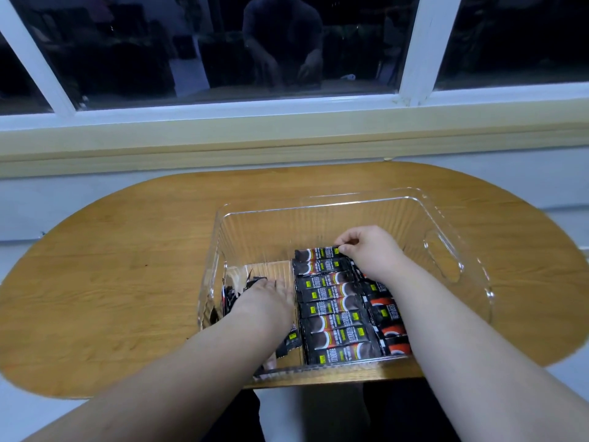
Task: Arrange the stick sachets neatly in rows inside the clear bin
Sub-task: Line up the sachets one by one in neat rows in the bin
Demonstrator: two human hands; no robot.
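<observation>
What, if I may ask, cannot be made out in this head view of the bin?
- Left hand: fingertips hidden behind its own back in the head view, so any grip on the loose sachets cannot be judged.
- Right column of sachets: partly covered by the right forearm.
- Print on the neat row: too small and blurred to read.
</observation>
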